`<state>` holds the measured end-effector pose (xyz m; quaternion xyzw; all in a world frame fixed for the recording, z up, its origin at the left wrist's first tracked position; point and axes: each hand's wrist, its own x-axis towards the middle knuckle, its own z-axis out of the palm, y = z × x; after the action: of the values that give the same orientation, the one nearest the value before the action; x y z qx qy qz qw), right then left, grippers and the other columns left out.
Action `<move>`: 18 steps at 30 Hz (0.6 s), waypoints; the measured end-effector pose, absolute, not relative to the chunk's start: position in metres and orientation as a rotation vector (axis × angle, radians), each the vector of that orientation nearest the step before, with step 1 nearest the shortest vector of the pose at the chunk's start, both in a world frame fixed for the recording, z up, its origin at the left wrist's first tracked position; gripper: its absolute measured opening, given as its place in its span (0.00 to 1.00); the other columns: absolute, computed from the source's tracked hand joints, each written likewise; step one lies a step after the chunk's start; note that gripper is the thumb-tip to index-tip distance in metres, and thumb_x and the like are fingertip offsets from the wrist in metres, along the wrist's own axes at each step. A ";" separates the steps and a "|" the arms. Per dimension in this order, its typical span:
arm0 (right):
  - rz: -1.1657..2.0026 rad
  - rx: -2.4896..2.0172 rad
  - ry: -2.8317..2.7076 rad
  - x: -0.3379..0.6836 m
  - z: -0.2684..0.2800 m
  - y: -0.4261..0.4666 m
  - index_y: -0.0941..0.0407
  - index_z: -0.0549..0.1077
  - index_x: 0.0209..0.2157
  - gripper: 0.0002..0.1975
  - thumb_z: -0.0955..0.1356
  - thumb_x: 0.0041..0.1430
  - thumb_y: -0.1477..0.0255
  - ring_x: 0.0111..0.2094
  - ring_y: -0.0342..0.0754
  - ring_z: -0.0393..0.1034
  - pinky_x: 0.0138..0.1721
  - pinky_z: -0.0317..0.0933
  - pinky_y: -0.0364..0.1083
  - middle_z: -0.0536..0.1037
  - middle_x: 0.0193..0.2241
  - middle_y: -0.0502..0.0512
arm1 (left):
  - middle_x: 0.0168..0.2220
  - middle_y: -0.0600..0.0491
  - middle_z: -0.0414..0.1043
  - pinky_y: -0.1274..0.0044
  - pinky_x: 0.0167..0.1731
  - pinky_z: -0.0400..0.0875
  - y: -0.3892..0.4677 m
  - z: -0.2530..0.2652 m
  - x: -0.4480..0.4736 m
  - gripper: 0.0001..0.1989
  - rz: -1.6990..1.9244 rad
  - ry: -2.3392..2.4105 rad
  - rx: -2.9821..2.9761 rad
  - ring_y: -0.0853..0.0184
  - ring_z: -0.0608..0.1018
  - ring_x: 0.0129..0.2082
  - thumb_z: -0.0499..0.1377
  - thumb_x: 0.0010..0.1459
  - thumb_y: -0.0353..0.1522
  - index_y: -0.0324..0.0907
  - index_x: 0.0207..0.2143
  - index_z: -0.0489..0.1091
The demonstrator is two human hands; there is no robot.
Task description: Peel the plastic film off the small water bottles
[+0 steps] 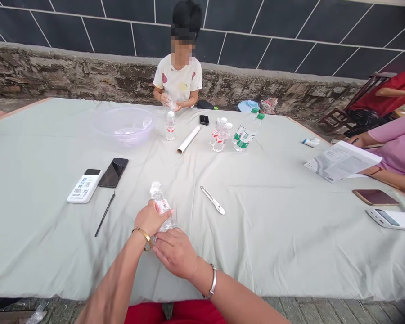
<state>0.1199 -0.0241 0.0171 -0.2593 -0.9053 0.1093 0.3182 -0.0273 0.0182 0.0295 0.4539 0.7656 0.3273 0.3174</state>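
Observation:
A small clear plastic water bottle (158, 192) with a white cap and a red-and-white label lies tilted in front of me, its cap pointing away. My left hand (151, 218) is wrapped round its middle, thumb across the label. Lower down, my right hand (176, 252) has its fingers closed at the bottle's base; whether they pinch the plastic or something else there is hidden. To the right of the bottle, a white utility knife (212, 200) rests on the cloth, touched by neither hand.
On the cloth-covered table (270, 216) are phones (114, 173), a white power bank (84, 186), a translucent basin (124, 128), a white roll (189, 139), small bottles (222, 137) and green-capped bottles (247, 135). A person (177, 81) sits opposite; another at right holds papers (342, 161).

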 end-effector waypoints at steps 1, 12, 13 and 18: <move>0.335 -0.626 -2.407 0.120 0.018 -0.027 0.55 0.71 0.30 0.10 0.61 0.62 0.71 0.27 0.44 0.66 0.30 0.58 0.45 0.78 0.30 0.52 | 0.14 0.59 0.61 0.77 0.22 0.50 0.018 0.028 -0.029 0.19 0.850 2.029 1.211 0.67 0.63 0.15 0.67 0.37 0.42 0.47 0.17 0.58; 0.855 -1.395 -2.134 0.112 0.024 0.032 0.56 0.62 0.56 0.28 0.66 0.55 0.62 0.50 0.55 0.66 0.48 0.62 0.54 0.70 0.51 0.63 | 0.14 0.60 0.61 0.78 0.22 0.61 0.002 -0.009 -0.031 0.17 1.364 1.641 0.902 0.71 0.65 0.16 0.54 0.54 0.43 0.45 0.18 0.58; 0.912 -1.429 -2.170 0.110 0.022 0.035 0.55 0.60 0.57 0.30 0.67 0.54 0.62 0.50 0.56 0.66 0.48 0.62 0.54 0.70 0.51 0.62 | 0.14 0.60 0.63 0.78 0.22 0.63 -0.001 -0.011 -0.032 0.17 1.416 1.604 0.864 0.71 0.66 0.16 0.54 0.54 0.43 0.45 0.18 0.59; 0.910 -1.508 -2.151 0.118 0.021 0.034 0.55 0.59 0.59 0.24 0.59 0.62 0.64 0.52 0.52 0.64 0.52 0.59 0.51 0.69 0.52 0.59 | 0.15 0.60 0.64 0.78 0.20 0.65 -0.012 -0.023 -0.039 0.17 1.526 1.695 0.564 0.71 0.69 0.16 0.55 0.52 0.45 0.44 0.21 0.58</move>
<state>0.1180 0.0336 0.0207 -0.5337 -0.7611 0.3219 0.1795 -0.0386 -0.0118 -0.0228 0.2216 0.6657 0.5991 0.3858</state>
